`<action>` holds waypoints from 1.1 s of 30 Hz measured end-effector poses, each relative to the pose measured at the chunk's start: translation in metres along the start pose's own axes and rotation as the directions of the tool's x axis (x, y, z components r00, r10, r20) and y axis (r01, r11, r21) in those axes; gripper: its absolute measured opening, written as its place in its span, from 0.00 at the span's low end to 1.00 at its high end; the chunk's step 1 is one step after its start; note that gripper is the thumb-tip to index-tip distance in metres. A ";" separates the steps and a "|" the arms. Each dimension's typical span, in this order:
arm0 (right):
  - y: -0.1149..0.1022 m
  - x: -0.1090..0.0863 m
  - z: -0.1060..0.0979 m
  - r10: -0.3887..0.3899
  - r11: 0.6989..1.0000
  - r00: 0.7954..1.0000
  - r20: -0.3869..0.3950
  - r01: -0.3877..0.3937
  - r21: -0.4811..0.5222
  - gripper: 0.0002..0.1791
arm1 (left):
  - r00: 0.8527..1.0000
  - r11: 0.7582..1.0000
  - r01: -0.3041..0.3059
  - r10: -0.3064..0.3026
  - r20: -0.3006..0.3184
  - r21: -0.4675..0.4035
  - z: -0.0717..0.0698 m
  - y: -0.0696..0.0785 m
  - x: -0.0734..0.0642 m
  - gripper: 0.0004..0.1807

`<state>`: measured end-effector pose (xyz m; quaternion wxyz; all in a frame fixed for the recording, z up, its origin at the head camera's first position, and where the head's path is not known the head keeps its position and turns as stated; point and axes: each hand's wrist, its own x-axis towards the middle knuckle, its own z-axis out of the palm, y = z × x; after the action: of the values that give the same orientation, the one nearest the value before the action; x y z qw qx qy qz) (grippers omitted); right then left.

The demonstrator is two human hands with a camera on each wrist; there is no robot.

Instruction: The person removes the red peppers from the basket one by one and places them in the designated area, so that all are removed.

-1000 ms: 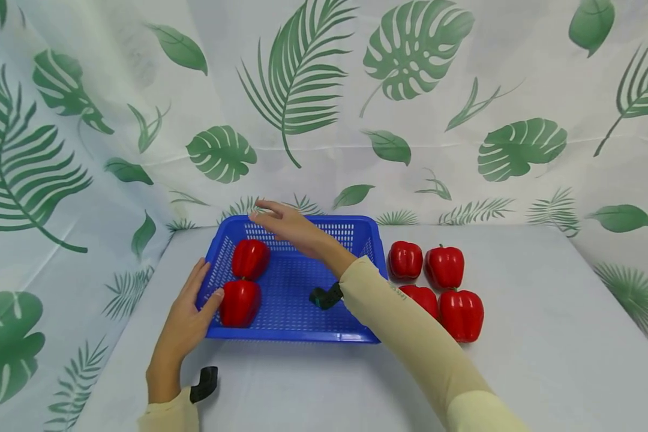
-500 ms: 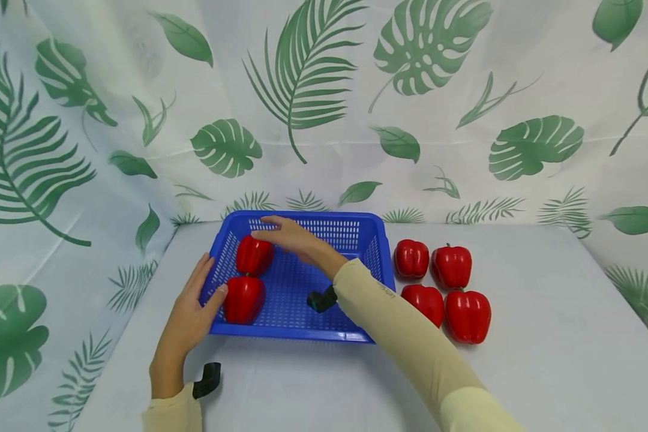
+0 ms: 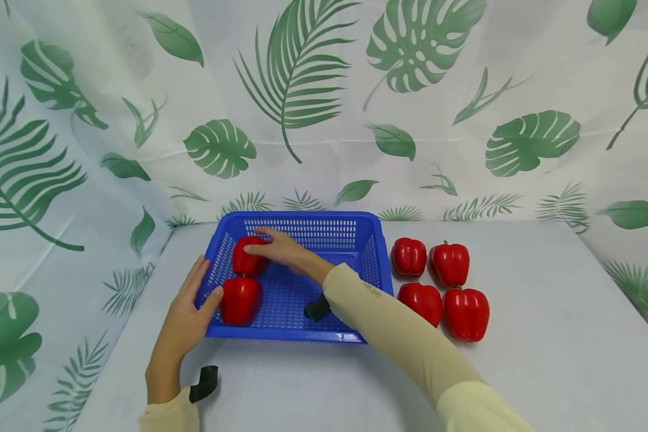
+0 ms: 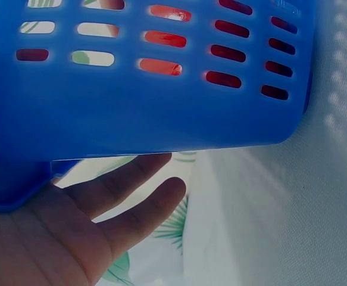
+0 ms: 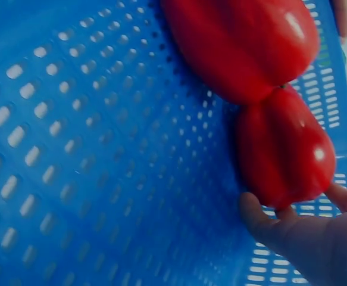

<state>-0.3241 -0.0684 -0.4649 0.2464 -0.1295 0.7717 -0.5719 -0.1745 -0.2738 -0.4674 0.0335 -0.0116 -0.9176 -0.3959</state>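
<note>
A blue plastic basket [image 3: 291, 333] stands on the table with two red bell peppers along its left side. My left hand [image 3: 182, 327] holds the basket's left rim, thumb over the inner side by the near bell pepper [image 3: 240, 301] and fingers outside. In the left wrist view, those fingers [image 4: 143, 208] extend along the basket's outer wall. Reaching across the basket, my right hand [image 3: 282, 248] grips the far bell pepper [image 3: 244, 261]. The right wrist view shows thumb and fingers around the end of this bell pepper [image 5: 286, 149], which lies against the other one.
Right of the basket, several more red bell peppers [image 3: 449, 264] lie grouped on the white tabletop [image 3: 540, 300]. A leaf-printed curtain [image 3: 313, 180] rises behind the table and along the left. Black wrist mounts [image 3: 204, 384] stick out from the sleeves.
My right hand has come down from above the basket's back rim onto the far bell pepper and taken hold of it. The left hand stays on the left rim.
</note>
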 end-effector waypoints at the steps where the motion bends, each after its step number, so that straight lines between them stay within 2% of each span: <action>1: 0.001 0.000 0.001 0.002 1.000 1.000 -0.001 -0.002 0.014 0.38 | 1.000 1.000 0.000 0.000 0.000 0.000 0.000 0.000 0.000 0.42; 4: 0.004 0.000 0.004 0.000 0.999 1.000 -0.014 0.001 0.046 0.38 | 1.000 1.000 -0.004 0.004 0.000 0.000 0.001 0.000 -0.001 0.42; 16: 0.008 -0.005 0.016 -0.075 0.995 0.990 -0.116 0.082 0.050 0.34 | 1.000 1.000 0.014 -0.014 -0.003 0.025 0.003 0.001 -0.004 0.42; 27: 0.007 -0.005 0.017 -0.081 0.996 0.988 -0.134 0.085 0.030 0.33 | 0.999 0.999 0.037 -0.037 0.005 0.027 0.002 0.001 -0.003 0.44; 33: 0.007 -0.004 0.016 -0.077 0.996 0.986 -0.146 0.082 0.030 0.33 | 1.000 0.999 0.030 -0.030 -0.001 0.022 0.002 0.002 -0.003 0.43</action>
<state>-0.3123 -0.0773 -0.4741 0.1691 -0.1139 0.7715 -0.6027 -0.1715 -0.2711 -0.4678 0.0278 0.0025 -0.9219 -0.3865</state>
